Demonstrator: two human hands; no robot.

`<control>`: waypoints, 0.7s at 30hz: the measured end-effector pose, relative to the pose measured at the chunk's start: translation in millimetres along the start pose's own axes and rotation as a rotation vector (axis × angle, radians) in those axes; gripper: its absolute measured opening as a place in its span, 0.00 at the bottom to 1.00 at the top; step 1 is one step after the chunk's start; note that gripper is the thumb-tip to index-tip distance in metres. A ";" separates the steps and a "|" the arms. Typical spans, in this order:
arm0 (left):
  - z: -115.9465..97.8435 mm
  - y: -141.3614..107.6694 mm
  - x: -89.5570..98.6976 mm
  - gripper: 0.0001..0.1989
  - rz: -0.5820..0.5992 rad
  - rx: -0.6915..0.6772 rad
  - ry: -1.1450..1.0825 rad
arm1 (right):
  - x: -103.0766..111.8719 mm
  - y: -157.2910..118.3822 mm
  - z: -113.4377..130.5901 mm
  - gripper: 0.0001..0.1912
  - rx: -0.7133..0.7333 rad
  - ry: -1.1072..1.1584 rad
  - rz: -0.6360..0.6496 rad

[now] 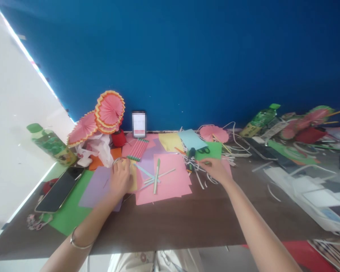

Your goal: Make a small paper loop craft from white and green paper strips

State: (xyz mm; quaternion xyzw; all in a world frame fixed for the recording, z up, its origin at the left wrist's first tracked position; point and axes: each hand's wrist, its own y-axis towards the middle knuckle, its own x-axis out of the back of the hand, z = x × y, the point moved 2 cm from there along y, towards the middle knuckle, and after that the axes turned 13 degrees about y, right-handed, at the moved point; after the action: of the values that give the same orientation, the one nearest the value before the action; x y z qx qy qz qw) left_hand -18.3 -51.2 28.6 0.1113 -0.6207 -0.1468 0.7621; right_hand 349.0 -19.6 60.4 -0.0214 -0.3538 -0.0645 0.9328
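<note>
My left hand (pixel 120 177) rests over purple paper (pixel 95 189) and yellow paper (pixel 133 177), its fingers curled; what they hold, if anything, is hidden. My right hand (pixel 215 169) reaches to the right of the pink sheets (pixel 170 189), thumb and fingers drawn together beside a dark upright object (pixel 191 156) of unclear kind. Anything pinched there is too small to name. Between my hands, pale blue and whitish paper strips (pixel 144 171) cross on the pink sheets, with a green and white stick (pixel 156 177) over them. Black-handled scissors (pixel 204 150) lie on green paper behind my right hand.
Pink pleated paper fans (pixel 110 110) stand at the left, near a green bottle (pixel 52 143) and a dark phone (pixel 59 190). A lit phone (pixel 139 124) leans on the blue partition (pixel 187 68). White scraps (pixel 200 179), another bottle (pixel 260 120) and papers spread rightward.
</note>
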 end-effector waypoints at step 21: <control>-7.3 1.6 -1.6 0.20 0.093 -0.052 -0.189 | -27.6 7.2 5.7 0.18 -0.098 0.083 0.179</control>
State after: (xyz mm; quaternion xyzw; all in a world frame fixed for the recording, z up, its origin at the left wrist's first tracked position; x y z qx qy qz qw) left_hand -11.3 -49.3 26.1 0.0483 -0.6904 -0.1370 0.7087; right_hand 325.8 -9.1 46.5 -0.0957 -0.3081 0.0010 0.9465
